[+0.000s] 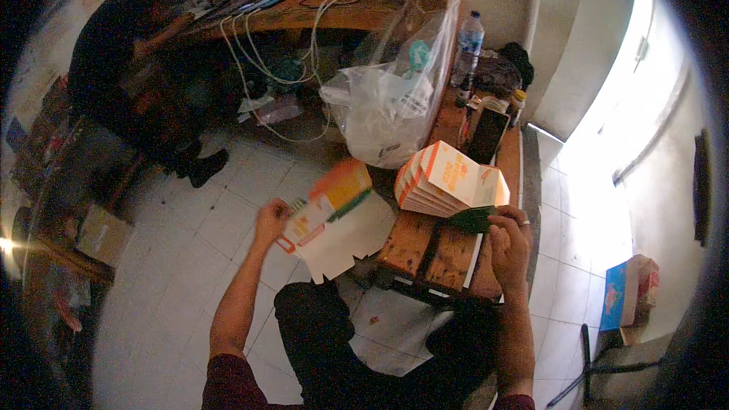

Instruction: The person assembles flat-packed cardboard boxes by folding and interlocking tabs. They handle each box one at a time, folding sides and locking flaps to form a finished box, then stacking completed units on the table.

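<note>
Left hand [272, 222] pinches left edge of a flat printed carton [338, 229], held aloft by the wooden bench's [406, 239] near left corner. Stack of nested cartons [444, 178] on bench, back from near edge; right hand [510, 247] pinches its dark-green flap [472, 219]. Clear plastic bag [387, 118] beyond, at bench's left edge.

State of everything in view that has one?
Loose carton: unfolded, held at its edge by left hand
Carton stack: nested, on bench, right hand at its green end
Plastic bag: bulging
Water bottle: upright, capped
White cables: dangling in loops
</note>
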Demonstrator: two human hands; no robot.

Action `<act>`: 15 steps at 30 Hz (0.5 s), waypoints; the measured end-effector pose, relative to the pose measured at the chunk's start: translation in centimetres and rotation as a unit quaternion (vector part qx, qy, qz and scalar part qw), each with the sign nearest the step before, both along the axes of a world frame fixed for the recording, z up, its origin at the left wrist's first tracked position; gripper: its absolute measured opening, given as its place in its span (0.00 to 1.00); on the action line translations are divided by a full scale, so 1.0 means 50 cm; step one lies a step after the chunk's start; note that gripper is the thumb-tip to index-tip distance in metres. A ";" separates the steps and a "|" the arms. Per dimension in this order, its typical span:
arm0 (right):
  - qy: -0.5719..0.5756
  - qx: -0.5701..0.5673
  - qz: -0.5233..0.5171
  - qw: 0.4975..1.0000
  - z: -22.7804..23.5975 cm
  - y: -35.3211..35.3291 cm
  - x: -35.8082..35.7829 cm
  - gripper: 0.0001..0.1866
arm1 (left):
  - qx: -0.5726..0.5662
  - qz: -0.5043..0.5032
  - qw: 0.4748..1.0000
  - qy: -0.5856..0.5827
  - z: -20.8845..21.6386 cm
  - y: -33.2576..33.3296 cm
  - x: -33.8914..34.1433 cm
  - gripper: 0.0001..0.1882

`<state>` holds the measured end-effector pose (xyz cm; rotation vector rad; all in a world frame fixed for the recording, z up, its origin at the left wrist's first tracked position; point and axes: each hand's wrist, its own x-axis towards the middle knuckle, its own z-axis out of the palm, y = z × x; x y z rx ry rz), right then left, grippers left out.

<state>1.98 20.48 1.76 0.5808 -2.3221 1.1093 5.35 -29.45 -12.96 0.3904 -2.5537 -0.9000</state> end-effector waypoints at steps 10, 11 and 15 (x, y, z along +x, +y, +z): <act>-0.086 0.085 0.188 0.975 0.102 -0.117 0.049 0.10 | 0.217 0.054 0.953 0.204 0.430 0.108 0.208 0.07; -0.060 0.083 0.241 0.965 0.109 -0.130 0.043 0.13 | 0.253 0.029 0.941 0.223 0.444 0.168 0.200 0.06; 0.117 0.071 0.235 0.962 0.182 -0.180 0.020 0.26 | 0.293 -0.127 0.930 0.179 0.492 0.337 0.170 0.06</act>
